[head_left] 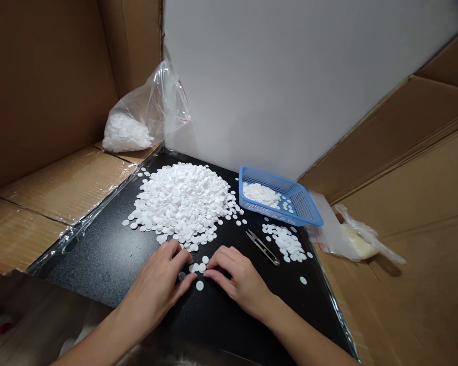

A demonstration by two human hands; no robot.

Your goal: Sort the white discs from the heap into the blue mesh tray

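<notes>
My left hand (158, 277) rests low over the black tabletop, thumb and forefinger apart, beside several loose white discs (202, 267). On the other side of those discs, my right hand (246, 279) is curved with its thumb and forefinger slightly apart, fingertips close to the discs. I see nothing held in either hand. Just beyond my hands rises a large heap of thin, round white discs (183, 198). A pair of thread snips (263, 247) lies to the right of my right hand, next to a smaller spread of white discs (286, 242).
A blue plastic basket (309, 216) with white discs inside stands at the back right. A clear bag (127, 129) of white pieces sits at back left on cardboard. Another plastic bag (361, 241) lies right of the black tabletop (95, 264). Cardboard panels (412, 168) and a white panel (275, 91) surround it.
</notes>
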